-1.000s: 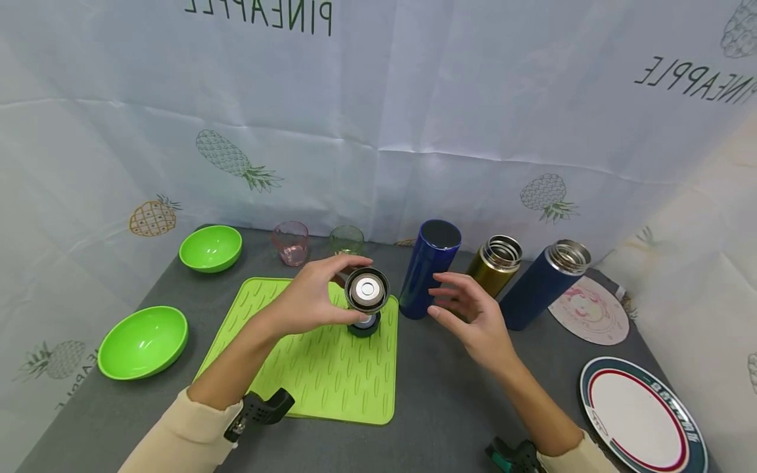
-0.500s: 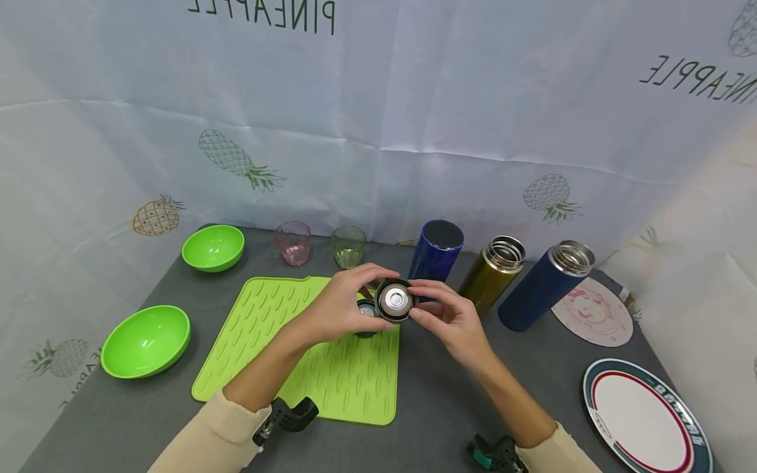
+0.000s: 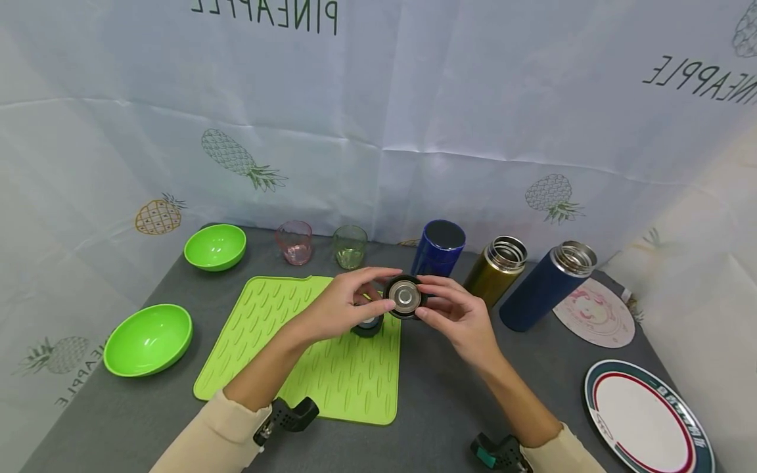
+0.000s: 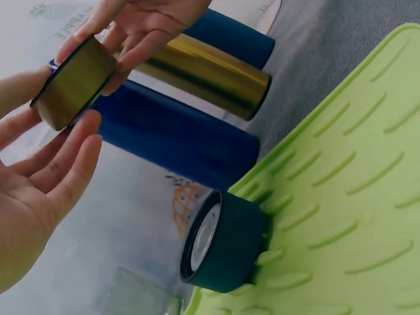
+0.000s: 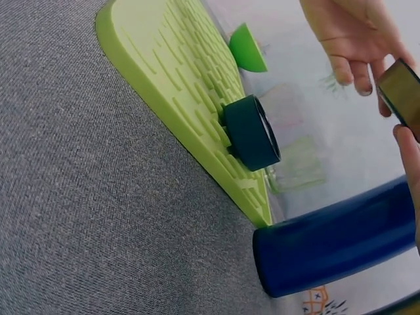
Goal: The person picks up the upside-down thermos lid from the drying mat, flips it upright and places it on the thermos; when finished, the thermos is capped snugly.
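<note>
The right hand is pinching a gold lid by its rim, fingers curled around it, holding it in the air above the far right corner of the green mat. The left hand is sitting just beside the lid with its fingers nearly straight and relaxed; the wrist view is showing a fingertip at the lid's edge, but not closing round it. The lid's shiny inner face is pointing toward the person.

Below the hands, a dark teal lid is lying on its side on the mat's edge. Just behind, on the grey worktop, three flasks are standing: a blue flask, a gold flask with its mouth open, and a navy flask, also open.

Further back, a pink glass and a greenish glass are standing near the curtain. Two green bowls are sitting to the left, and a rimmed plate is lying at the right.
</note>
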The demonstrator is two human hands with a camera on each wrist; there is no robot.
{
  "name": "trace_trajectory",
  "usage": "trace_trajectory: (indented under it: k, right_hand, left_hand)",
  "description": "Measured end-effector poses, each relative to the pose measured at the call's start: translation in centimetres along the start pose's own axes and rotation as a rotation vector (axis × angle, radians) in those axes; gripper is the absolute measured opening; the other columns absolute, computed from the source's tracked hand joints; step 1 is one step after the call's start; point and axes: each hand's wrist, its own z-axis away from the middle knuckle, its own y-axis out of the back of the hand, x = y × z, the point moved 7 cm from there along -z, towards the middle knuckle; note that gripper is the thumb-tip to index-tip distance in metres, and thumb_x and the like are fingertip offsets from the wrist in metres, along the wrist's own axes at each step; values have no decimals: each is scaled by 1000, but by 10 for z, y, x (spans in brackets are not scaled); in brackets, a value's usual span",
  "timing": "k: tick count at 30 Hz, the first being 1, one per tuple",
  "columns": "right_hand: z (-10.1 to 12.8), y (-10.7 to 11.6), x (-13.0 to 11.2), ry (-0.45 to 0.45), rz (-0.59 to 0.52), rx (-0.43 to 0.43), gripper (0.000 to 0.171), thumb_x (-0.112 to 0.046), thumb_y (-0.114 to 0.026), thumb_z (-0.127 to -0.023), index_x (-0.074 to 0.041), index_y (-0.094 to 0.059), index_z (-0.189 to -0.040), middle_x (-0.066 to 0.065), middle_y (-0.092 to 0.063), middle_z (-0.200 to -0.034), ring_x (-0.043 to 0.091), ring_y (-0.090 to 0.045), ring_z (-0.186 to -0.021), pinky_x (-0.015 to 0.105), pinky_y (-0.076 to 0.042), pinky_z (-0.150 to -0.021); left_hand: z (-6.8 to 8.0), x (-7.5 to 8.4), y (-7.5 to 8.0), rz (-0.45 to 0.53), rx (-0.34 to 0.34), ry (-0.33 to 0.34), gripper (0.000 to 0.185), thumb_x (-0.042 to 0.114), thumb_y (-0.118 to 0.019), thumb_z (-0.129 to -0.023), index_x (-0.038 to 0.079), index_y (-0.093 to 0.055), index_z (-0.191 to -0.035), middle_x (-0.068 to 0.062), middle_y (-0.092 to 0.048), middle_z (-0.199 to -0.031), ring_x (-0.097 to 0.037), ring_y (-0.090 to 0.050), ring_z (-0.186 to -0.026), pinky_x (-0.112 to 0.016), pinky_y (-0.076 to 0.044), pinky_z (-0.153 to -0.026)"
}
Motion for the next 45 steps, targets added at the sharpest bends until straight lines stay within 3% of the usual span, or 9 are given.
trace_trajectory:
  k: [4, 11, 17, 20, 25, 31, 39, 45]
  right_hand:
    - [0, 1, 0, 16, -11, 0, 34, 14, -69, -87, 16, -65, -121, -6, -63, -135, 7, -71, -110, 23, -59, -92]
    - [0, 0, -2, 20, -31, -1, 28, 14, -70, -87, 14, -68, -115, -5, -63, -136, 9, -70, -115, 24, -59, -93]
    - [1, 1, 1, -46, -69, 22, 21, 11, -70, -89, 13, -57, -106, -11, -67, -130, 5, -71, -113, 21, -59, -90]
    - [1, 2, 3, -59, -92, 21, 31, 12, -69, -89, 16, -50, -113, -13, -69, -126, 4, -71, -114, 21, -59, -91]
    - [1, 0, 6, -89, -90, -6, 44, 9, -69, -90, 17, -52, -129, -14, -68, -126, 3, -71, -113, 22, -59, -90]
    - [2, -1, 11, -181, -115, -41, 49, 1, -69, -93, 14, -53, -137, -17, -66, -131, 6, -75, -104, 28, -63, -84]
    - [2, -1, 17, -233, -126, -48, 50, -1, -68, -95, 10, -52, -141, -14, -65, -133, 11, -76, -103, 33, -64, -81]
    - [2, -1, 15, -186, -120, -45, 52, 1, -71, -92, 10, -54, -140, -14, -65, -135, 10, -75, -108, 29, -62, -88]
  left_hand:
    - [-1, -3, 1, 47, 22, 43, 45, 25, -63, -102, 20, -56, -146, -4, -66, -138, -13, -72, -98, -31, -58, -80]
    - [-1, -1, 4, 52, 73, 78, 46, 17, -72, -95, 11, -62, -140, -12, -68, -130, -15, -75, -92, -29, -61, -81]
    - [0, 1, 7, 84, 122, 37, 40, 9, -77, -89, 7, -68, -127, -14, -69, -124, -21, -77, -93, -29, -63, -83]
    - [1, 5, 8, 70, 140, -17, 37, 5, -77, -87, 8, -70, -123, -13, -69, -121, -22, -78, -95, -29, -63, -84]
    - [1, 12, 8, 27, 163, -97, 34, 0, -77, -86, 10, -73, -118, -7, -68, -114, -20, -78, -93, -28, -63, -80]
    - [0, 15, 7, -41, 185, -122, 34, -2, -75, -86, 11, -74, -117, -5, -69, -117, -17, -79, -81, -24, -62, -74]
    - [-1, 17, 8, -116, 222, -172, 35, -3, -75, -86, 10, -75, -118, -7, -69, -118, -18, -78, -80, -21, -62, -74]
    - [-2, 17, 8, -56, 196, -173, 34, -3, -77, -86, 8, -75, -118, -10, -68, -122, -23, -78, -87, -24, -63, -77]
